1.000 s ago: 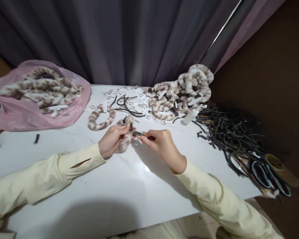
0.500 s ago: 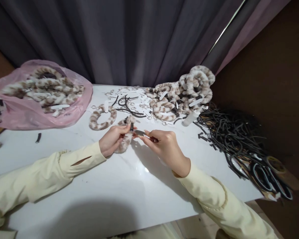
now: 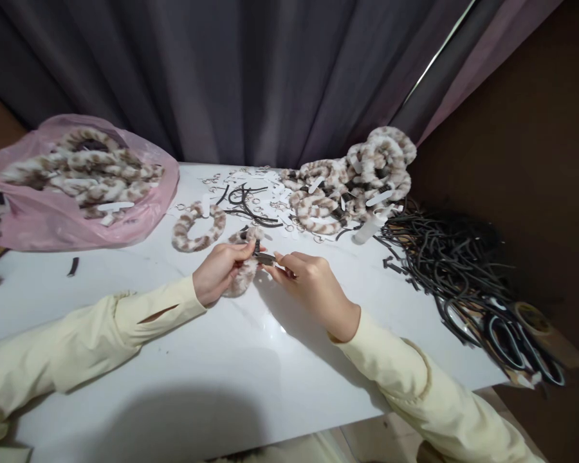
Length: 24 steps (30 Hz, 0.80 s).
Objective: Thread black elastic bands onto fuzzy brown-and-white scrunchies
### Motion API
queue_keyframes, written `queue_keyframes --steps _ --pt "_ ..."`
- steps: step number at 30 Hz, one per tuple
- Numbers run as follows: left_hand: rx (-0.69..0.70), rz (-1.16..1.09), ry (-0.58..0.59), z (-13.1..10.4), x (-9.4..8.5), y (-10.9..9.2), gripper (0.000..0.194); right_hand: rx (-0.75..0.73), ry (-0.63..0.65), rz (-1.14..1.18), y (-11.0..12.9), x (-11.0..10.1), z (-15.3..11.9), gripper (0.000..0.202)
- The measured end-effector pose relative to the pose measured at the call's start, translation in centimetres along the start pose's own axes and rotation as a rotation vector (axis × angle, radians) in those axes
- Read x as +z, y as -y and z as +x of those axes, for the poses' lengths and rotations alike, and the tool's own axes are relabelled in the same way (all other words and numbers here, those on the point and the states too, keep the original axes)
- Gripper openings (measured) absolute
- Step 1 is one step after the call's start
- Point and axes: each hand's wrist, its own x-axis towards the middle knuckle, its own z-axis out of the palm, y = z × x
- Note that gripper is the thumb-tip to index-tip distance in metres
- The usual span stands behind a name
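My left hand (image 3: 223, 272) is closed on a brown-and-white furry ring (image 3: 242, 281) near the middle of the white table. A black band (image 3: 257, 245) is wrapped on the ring beside my left thumb. My right hand (image 3: 309, 283) pinches a small dark flat tool (image 3: 265, 258), whose tip meets the black band. My fingers cover part of the tool. Left of the held ring, another furry ring (image 3: 199, 238) lies flat with a white tag.
A pink plastic bag (image 3: 161, 222) of furry pieces stands at left. Black strips (image 3: 244, 209) and white tags lie behind my hands. Furry rings (image 3: 381, 164), a white bottle (image 3: 370, 228), a heap of black cords (image 3: 444, 257) and scissors (image 3: 506, 341) are at right.
My right hand has moved slightly left toward my left hand, bringing the dark tool closer over the black band. My left hand has barely moved.
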Motion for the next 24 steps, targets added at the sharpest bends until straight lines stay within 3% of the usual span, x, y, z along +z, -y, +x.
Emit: queue_keyframes --steps 6,13,18,24 --pt "-0.011 -0.062 -0.001 0.0 0.1 -0.1 0.016 -0.066 0.078 -0.215 0.4 -0.2 0.0 0.022" --pt "0.002 -0.186 -0.037 0.0 0.4 -0.8 0.016 -0.068 0.12 -0.304 0.4 -0.3 0.2 0.024" --pt "0.018 -0.045 -0.045 0.0 0.2 -0.1 0.022 -0.052 0.082 -0.228 0.2 0.3 0.0 0.022" --pt "0.026 -0.081 -0.078 -0.1 0.3 0.2 0.024 0.076 0.042 -0.041 0.6 1.1 0.1 0.02"
